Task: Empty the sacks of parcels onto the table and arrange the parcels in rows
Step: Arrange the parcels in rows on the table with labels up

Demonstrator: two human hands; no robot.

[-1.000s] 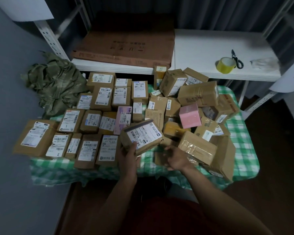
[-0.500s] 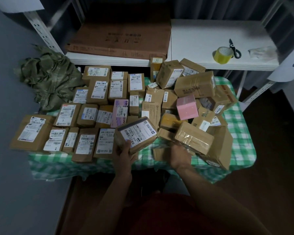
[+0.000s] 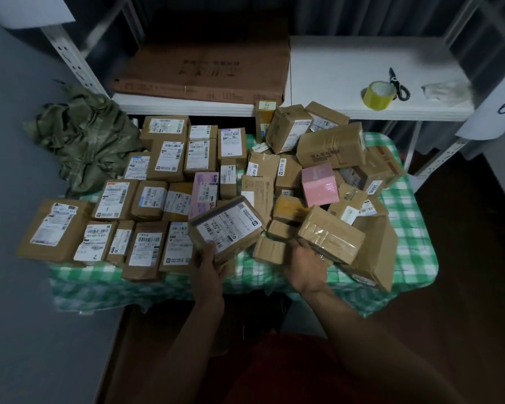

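Hands work at the near edge of the table (image 3: 414,217). Left hand (image 3: 209,265) grips a labelled parcel (image 3: 226,227) from below, thumb on its label, long axis slanting up to the right; the open slot at the end of the front row (image 3: 105,243) lies just left of it, so this hand is the nearer one. Right hand (image 3: 306,265) curls onto a taped parcel (image 3: 331,236) at the edge of the unsorted heap (image 3: 327,158). Compared with a second ago, the held parcel sits lower and closer to the row. Farther back, an emptied green sack (image 3: 85,141) lies crumpled
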